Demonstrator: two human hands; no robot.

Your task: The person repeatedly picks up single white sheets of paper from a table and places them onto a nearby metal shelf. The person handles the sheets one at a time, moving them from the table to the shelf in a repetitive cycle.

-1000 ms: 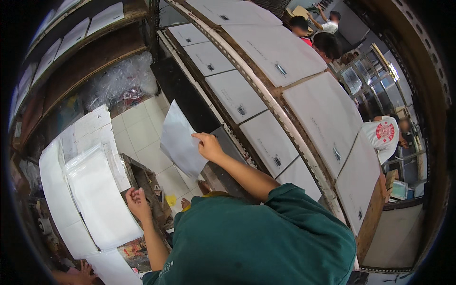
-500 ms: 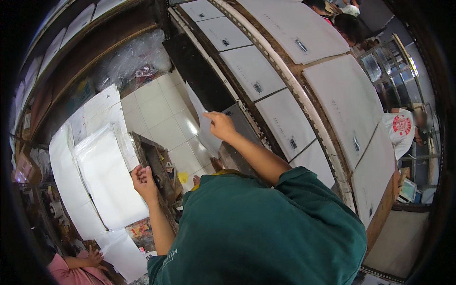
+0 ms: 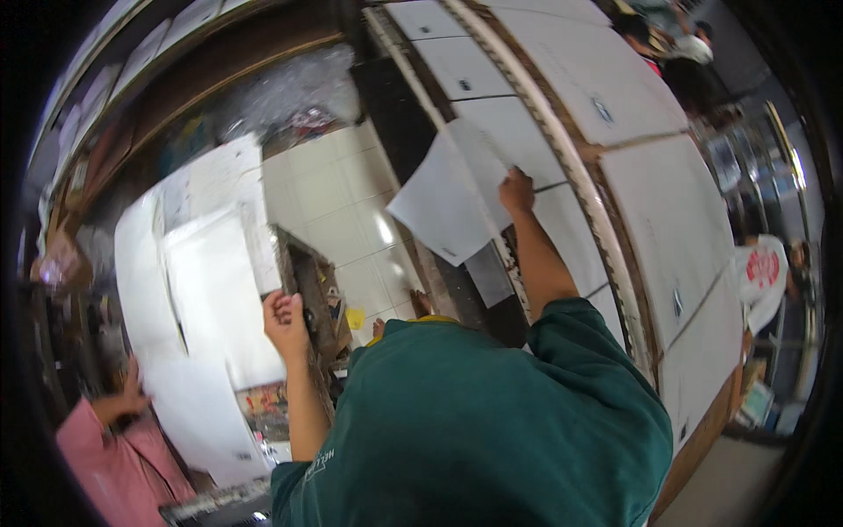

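My right hand pinches the edge of a large white sheet of paper. The sheet hangs slanted, part of it over the white sheets on the long rack at my right and part over the dark ledge. My left hand rests by the near right edge of a stack of white sheets on the table at my left. Its fingers are curled in loosely, with nothing visible in them.
A person in pink has a hand at a white sheet on the table's near end. White sheets lie in rows along the rack. Clear plastic is heaped at the far end. Other people are at the far right.
My right hand has lifted the sheet from the dark ledge up and right toward the rack. The person in pink's sheet now lies further over the stack. My left hand stays by the stack's edge.
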